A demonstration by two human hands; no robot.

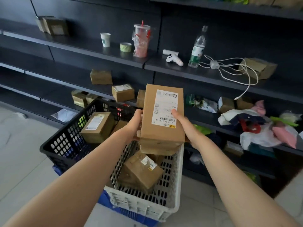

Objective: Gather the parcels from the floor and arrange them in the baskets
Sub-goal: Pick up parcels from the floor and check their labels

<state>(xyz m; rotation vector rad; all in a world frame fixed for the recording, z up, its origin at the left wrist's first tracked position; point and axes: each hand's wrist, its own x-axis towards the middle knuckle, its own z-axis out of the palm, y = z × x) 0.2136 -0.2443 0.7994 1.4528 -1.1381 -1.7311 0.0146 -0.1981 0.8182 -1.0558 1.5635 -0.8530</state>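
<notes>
While our left hand [134, 122] and right hand [182, 126] grip the labelled parcel [161, 126] by its sides, it hangs over the white basket [177, 181]; black basket [65, 142] adjacent.

- Coming into view now: left forearm [82, 169] and right forearm [237, 174], both bare right down to the bottom edge of the picture.
- Left hand [135, 122] bare too, with a slim wrist and smooth knuckles (fingertips out of sight).
- Right hand [182, 126] likewise bare, showing only the thumb and the back of the hand.
- Slender throughout, looming wider towards the camera under the wide-angle lens.
</notes>
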